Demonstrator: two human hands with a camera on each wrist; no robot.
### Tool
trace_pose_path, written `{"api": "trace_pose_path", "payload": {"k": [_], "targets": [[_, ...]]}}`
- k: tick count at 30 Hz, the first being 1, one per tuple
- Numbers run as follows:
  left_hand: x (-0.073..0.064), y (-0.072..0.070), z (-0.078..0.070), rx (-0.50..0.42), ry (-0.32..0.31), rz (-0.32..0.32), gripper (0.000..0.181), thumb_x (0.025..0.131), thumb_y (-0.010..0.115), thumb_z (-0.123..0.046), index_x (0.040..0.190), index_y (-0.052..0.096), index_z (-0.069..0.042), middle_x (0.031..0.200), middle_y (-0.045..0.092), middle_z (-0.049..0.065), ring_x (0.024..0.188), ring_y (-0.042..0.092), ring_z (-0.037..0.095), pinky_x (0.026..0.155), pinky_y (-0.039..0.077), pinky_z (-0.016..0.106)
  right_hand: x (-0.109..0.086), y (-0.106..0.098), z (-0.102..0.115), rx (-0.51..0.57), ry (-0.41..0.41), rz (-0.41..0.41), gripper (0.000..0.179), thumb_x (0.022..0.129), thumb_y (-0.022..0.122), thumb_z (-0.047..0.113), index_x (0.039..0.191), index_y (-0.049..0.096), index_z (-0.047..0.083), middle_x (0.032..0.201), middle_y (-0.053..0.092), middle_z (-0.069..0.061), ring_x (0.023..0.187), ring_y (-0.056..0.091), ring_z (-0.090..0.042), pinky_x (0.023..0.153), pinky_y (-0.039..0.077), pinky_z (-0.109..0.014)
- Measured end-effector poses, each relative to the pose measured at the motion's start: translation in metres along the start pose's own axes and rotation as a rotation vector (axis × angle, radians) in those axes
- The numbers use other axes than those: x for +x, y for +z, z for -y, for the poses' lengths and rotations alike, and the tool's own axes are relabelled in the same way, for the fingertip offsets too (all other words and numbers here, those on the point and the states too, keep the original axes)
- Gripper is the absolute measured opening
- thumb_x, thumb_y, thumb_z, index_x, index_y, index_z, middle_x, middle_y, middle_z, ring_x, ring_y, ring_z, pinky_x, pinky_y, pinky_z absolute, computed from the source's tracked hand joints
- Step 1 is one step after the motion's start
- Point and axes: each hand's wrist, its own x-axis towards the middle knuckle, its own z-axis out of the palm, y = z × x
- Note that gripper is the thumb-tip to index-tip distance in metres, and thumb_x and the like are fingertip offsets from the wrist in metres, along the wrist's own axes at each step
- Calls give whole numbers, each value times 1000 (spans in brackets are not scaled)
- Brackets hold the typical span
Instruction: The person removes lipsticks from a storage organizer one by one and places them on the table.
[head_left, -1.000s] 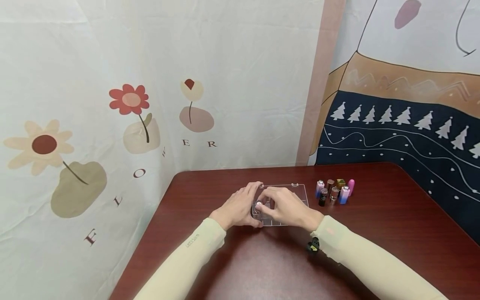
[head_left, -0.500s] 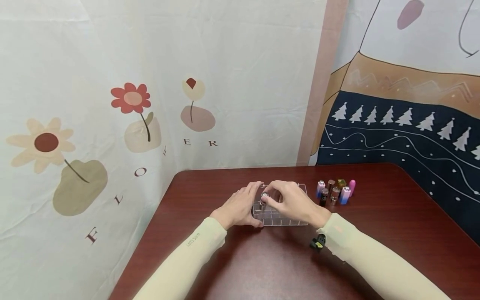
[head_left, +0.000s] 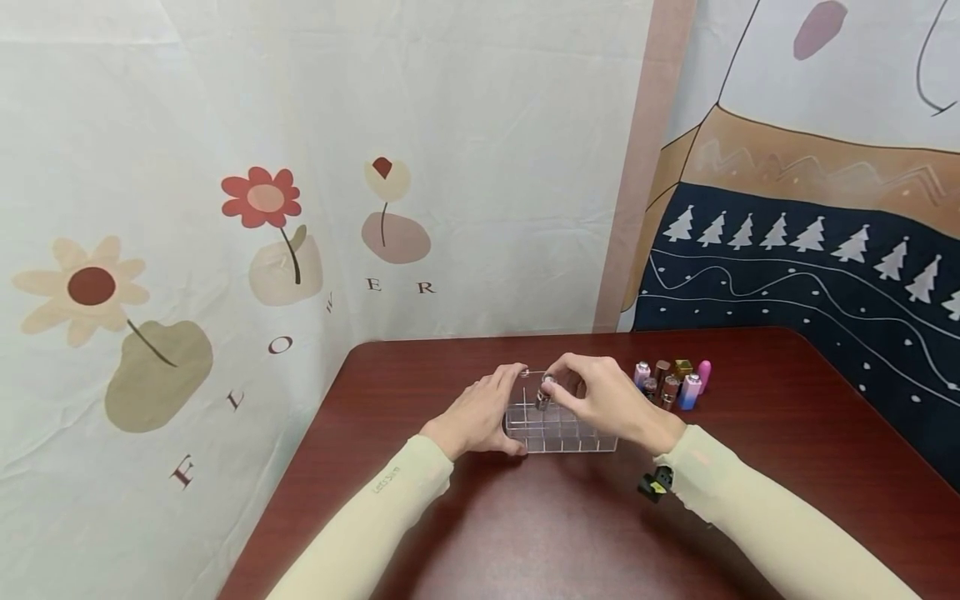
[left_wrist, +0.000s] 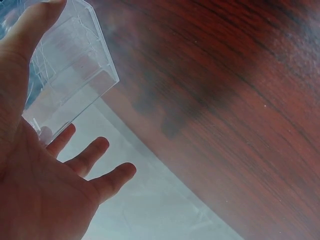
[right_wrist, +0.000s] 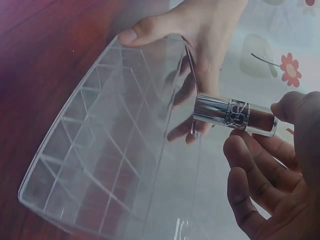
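A clear lipstick organizer [head_left: 562, 433] with a grid of compartments stands on the table. My left hand [head_left: 477, 414] spans its left end, thumb at the front corner and fingers toward the back; in the left wrist view the fingers are spread beside the clear wall [left_wrist: 75, 75]. My right hand [head_left: 603, 400] pinches a lipstick tube [right_wrist: 235, 114] between thumb and fingers. The tube has a shiny silver part with a patterned band and a clear end showing dark reddish brown. It is held above the back left part of the organizer, slightly tilted in the head view.
To the right of the organizer several lipsticks stand in a cluster, among them a pink and blue tube [head_left: 689, 392], a gold-topped one [head_left: 682, 367] and a bright pink one [head_left: 704, 372]. A printed curtain [head_left: 480, 167] hangs behind the dark red table [head_left: 480, 533].
My right hand has moved right and toward the back, raising the lipstick tube from the organizer's left end. The left hand stays at the organizer's left side.
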Motion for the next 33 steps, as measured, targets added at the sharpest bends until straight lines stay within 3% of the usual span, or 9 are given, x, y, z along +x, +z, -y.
{"api": "trace_pose_path", "payload": {"k": [10,21,27,33], "targets": [[0,1,1,10,-1,-6,135,74,109,-52,177,31,-12,172,53,12,134,71,43,115,64,59,-8,-22,-7,-36,10,-32,12,106,87,19,117,84,17,92,81,10,74,65,-1,68,62,-25],[1,0,1,22,10,-10,134,75,109,-54,177,32,-11,171,54,13,146,66,44,122,60,59,-22,-50,-23,-119,22,-95,14,103,90,17,116,84,19,94,82,11,78,66,-3,71,63,-25],[0,1,1,85,14,-20,134,76,107,-60,176,34,-11,174,53,12,152,64,40,125,58,59,-29,-67,-32,-175,33,-126,14,103,90,14,114,84,19,89,79,12,74,63,-3,66,61,-28],[-2,2,0,136,-12,-7,137,78,104,-66,179,29,-12,182,45,12,165,54,36,131,53,62,-38,-86,-37,-199,80,-129,13,105,89,18,116,83,19,86,78,11,71,64,0,63,59,-23]]}}
